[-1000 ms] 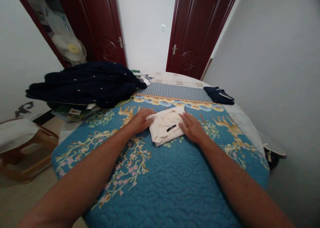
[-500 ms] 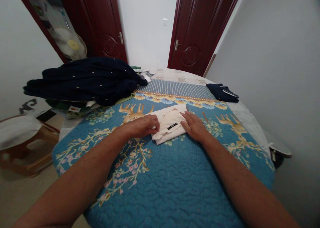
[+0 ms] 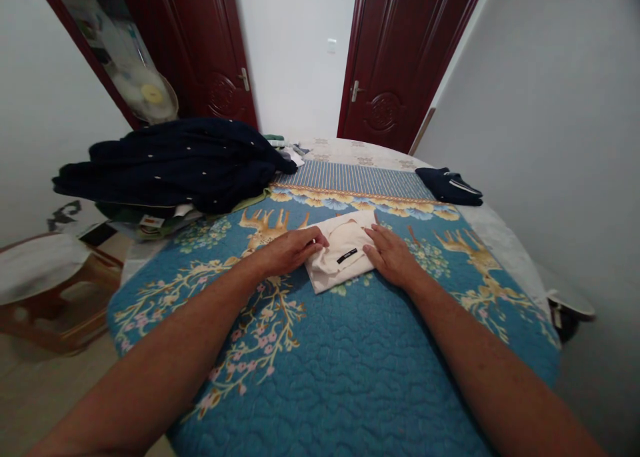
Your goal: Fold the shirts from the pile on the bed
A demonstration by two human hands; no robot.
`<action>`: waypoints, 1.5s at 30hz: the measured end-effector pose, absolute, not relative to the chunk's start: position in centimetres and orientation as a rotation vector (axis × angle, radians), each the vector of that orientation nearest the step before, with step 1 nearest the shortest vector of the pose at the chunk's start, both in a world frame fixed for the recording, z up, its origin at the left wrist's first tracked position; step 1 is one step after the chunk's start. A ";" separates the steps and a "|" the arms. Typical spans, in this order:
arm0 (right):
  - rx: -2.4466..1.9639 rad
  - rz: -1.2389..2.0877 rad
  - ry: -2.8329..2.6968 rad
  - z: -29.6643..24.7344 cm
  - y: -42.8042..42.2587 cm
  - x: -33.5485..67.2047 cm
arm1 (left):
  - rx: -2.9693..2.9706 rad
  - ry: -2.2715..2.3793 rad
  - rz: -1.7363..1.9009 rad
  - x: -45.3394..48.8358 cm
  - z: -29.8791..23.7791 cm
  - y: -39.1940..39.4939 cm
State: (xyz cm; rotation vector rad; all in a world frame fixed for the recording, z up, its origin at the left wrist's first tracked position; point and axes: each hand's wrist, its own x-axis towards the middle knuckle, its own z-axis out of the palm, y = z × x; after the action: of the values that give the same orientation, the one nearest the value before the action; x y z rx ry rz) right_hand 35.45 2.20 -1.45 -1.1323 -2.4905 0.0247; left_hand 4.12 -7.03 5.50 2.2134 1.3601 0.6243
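A small cream garment, folded and bearing a black label, lies on the blue quilted cover with deer and blossom patterns. My left hand rests on its left edge, fingers flat and pressing the fabric. On the garment's right edge lies my right hand, fingers stretched out and flat. Both forearms reach in from the bottom of the view.
A heap of dark navy clothes over green items sits at the back left. A folded navy garment lies at the back right. Two dark red doors stand behind. A wooden stool is at the left, a fan beyond.
My left hand has slid rightward onto the garment's left edge, folding it narrower. My right hand has stayed on the right edge.
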 end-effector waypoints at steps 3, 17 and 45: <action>-1.134 0.031 -2.492 -1.4 2.3 35.4 | 2.193 1.454 0.744 4.9 4.7 -6.8; -1.139 0.076 -2.497 -1.4 2.2 35.5 | 2.195 0.963 0.410 3.2 6.0 -7.1; -1.276 -0.043 -2.436 1.0 -0.3 33.6 | 2.402 1.775 0.662 6.2 2.5 -6.1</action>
State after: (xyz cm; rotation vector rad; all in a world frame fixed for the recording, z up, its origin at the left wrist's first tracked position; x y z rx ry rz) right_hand 33.63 -0.25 1.00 -1.2756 -2.4358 -0.0432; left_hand 6.24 -6.12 2.48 2.4021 1.7750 0.6620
